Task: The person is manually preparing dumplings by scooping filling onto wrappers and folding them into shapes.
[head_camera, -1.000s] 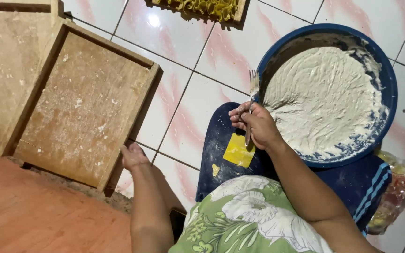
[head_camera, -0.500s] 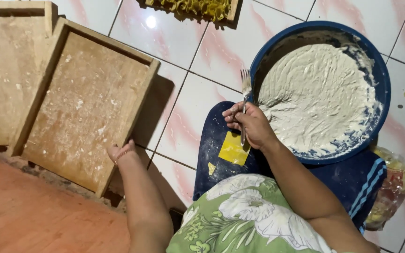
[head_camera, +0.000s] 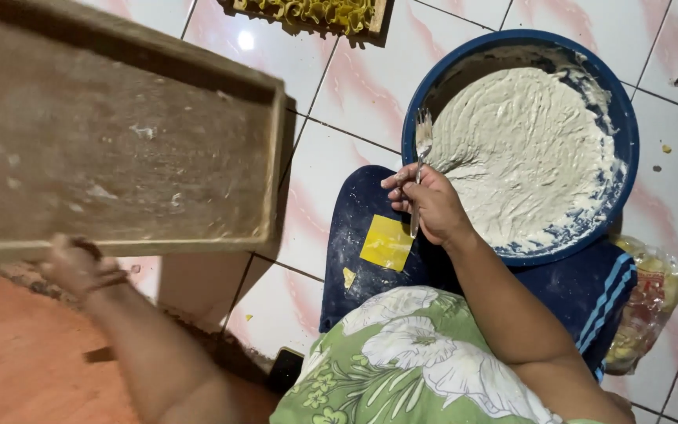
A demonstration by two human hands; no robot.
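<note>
1. Head view, your left side: your left hand (head_camera: 80, 267) has its grip closed on the near rim of the wooden tray (head_camera: 119, 149). The tray is off the tiled floor (head_camera: 355, 86), tilted and blurred. Hold it by the rim with the thumb over the edge and keep it level, since only one hand carries its weight.
2. Head view, your right side: your right hand (head_camera: 429, 206) has its grip wrapped shut around the handle of a fork (head_camera: 420, 169). The tines point up at the rim of the blue basin (head_camera: 625, 141). Keep the fork upright and steady so nothing drips onto your knee.
3. The basin sits on the floor just beyond your knee and is filled with pale batter (head_camera: 527, 149).
4. A bag of yellow pieces (head_camera: 641, 306) lies beside your leg.
</note>
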